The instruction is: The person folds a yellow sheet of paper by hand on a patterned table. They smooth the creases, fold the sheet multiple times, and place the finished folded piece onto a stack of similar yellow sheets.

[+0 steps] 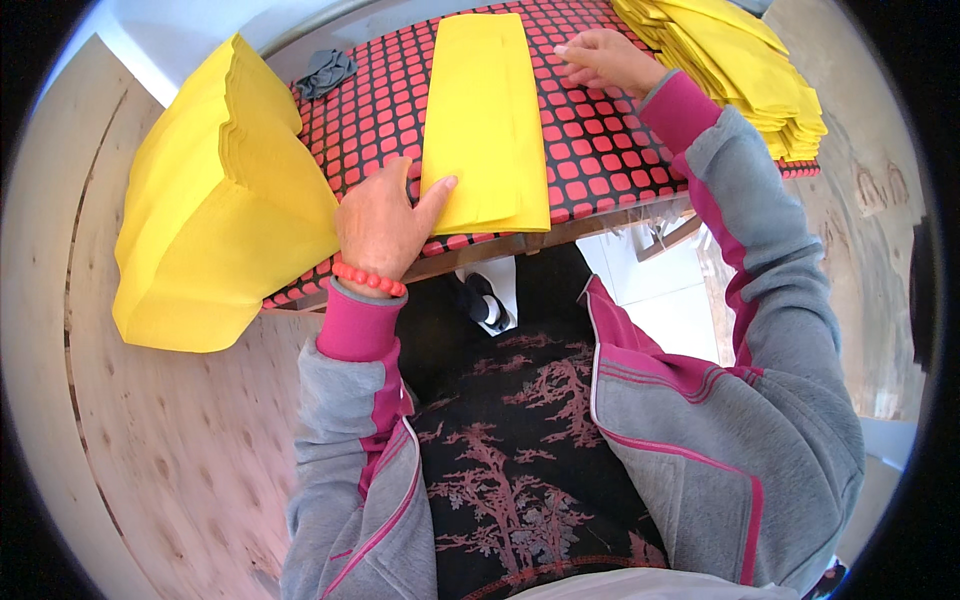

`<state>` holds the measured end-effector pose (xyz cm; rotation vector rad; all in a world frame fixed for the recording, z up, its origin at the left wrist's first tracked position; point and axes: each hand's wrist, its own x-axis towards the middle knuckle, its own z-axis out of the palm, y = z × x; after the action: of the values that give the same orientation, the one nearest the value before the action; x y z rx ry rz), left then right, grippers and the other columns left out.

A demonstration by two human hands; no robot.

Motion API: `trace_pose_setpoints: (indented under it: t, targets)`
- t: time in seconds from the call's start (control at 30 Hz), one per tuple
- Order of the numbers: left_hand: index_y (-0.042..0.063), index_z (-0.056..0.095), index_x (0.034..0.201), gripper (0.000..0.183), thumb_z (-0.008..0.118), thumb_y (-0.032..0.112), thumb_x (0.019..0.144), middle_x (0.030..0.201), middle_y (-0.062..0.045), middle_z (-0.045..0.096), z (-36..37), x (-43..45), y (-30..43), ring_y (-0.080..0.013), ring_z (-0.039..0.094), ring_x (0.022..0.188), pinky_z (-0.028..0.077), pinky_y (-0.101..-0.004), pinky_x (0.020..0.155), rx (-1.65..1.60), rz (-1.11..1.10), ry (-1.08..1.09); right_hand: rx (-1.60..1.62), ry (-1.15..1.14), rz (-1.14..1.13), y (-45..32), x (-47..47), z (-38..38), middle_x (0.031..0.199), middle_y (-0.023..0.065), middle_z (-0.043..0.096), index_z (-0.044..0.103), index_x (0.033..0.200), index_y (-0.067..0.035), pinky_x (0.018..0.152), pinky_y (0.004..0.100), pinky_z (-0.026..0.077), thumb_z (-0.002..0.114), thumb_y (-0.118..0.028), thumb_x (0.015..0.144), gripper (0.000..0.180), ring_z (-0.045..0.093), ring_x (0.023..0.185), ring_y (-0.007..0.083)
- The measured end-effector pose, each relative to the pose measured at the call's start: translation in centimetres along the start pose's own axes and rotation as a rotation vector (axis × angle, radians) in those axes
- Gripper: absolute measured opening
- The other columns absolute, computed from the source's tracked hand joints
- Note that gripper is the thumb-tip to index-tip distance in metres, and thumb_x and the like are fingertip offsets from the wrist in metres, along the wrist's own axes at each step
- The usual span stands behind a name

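A folded yellow fabric piece (486, 124) lies lengthwise on a table with a red-and-black checked cover (592, 142). My left hand (386, 217) rests at its lower left edge, the thumb touching the fabric, the fingers apart. Over the cover to the right of the piece, my right hand (606, 61) hovers with curled fingers; whether something thin is between them cannot be told. At the left, a large stack of unfolded yellow fabric sheets (217, 202) hangs over the table's edge. Folded yellow pieces (735, 67) are piled at the upper right, beyond my right wrist.
A crumpled grey cloth (325, 73) lies near the table's far left. Wooden boards (180, 420) extend at the left, and another wooden surface (862, 195) stands at the right. The table's wooden front edge (480, 257) runs close before my body.
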<state>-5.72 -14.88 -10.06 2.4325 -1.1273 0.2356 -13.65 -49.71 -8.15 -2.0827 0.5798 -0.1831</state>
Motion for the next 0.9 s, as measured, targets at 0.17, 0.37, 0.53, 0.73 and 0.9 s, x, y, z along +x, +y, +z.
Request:
trace_pose_setpoints:
  t: [0.17,0.37,0.53,0.73,0.9]
  targets:
    - [-0.002,0.067,0.12,0.048,0.074,0.034,0.09,0.118,-0.023,0.069,1.5,2.4,0.0,-0.0396,0.067,0.107,0.053,-0.0479,0.095,-0.04,0.353,0.218,-0.059,0.193,-0.557,0.7,3.4,3.0,0.103,0.0103,0.073,0.068,0.116,-0.003,0.081,0.0305,0.057,0.067,-0.028,0.099,0.031,0.071,0.092,0.0176]
    - [0.002,0.045,0.15,0.065,0.062,0.038,0.099,0.157,-0.027,0.038,3.2,2.4,0.4,-0.0406,0.037,0.147,0.028,-0.059,0.118,-0.006,0.486,-0.112,-0.3,0.238,-1.06,-0.9,6.7,7.7,0.118,0.0146,0.071,0.066,0.122,-0.006,0.096,0.0396,0.054,0.06,-0.032,0.101,0.034,0.068,0.111,0.0306]
    - [0.005,0.037,0.157,0.074,0.058,0.046,0.099,0.165,-0.025,0.028,3.0,2.0,0.0,-0.0402,0.027,0.154,0.022,-0.0587,0.122,0.025,0.457,-0.266,-0.47,0.009,-1.162,-1.1,7.8,9.8,0.155,0.0145,0.05,0.058,0.144,-0.006,0.117,0.0489,0.035,0.049,-0.034,0.107,0.047,0.044,0.144,0.0333]
    - [0.004,0.04,0.156,0.089,0.068,0.057,0.09,0.162,-0.028,0.031,2.7,2.1,0.1,-0.0414,0.028,0.153,0.023,-0.0599,0.121,-0.025,0.444,-0.281,-0.608,-0.153,-1.057,-0.2,9.4,10.0,0.159,0.0133,0.046,0.052,0.15,-0.008,0.123,0.0505,0.026,0.045,-0.035,0.109,0.049,0.037,0.15,0.0308]
    - [0.004,0.035,0.159,0.091,0.064,0.059,0.091,0.165,-0.027,0.026,2.4,2.2,0.1,-0.0425,0.024,0.154,0.022,-0.0607,0.121,-0.048,0.425,-0.335,-0.578,-0.157,-0.959,0.2,12.2,9.2,0.16,0.0124,0.045,0.051,0.151,-0.009,0.124,0.0508,0.025,0.043,-0.037,0.109,0.052,0.035,0.152,0.0304]
